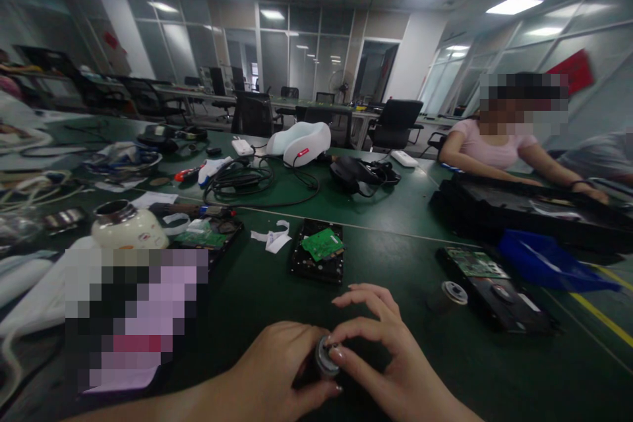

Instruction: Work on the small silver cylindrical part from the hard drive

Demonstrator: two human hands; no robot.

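My left hand (284, 366) is wrapped round a small dark cylinder with a grey round top (325, 361), low in the middle of the head view. The thumb and index finger of my right hand (380, 346) come together in a pinch at that top, and its other fingers are raised. Whatever lies between those fingertips is too small to make out. A similar dark cylinder with a silver rim (453, 293) stands to the right. Beyond my hands lies a black hard drive (301, 265) with a green circuit board (324, 245) resting tilted on it.
Another hard drive (514, 306) lies at right beside a blue sheet (548, 260). Further right, a person (504, 145) reaches over a black case (544, 211). At left are a cream jar (131, 231), an electric screwdriver (192, 211) and paper strips (273, 237). Cables (247, 178) lie behind.
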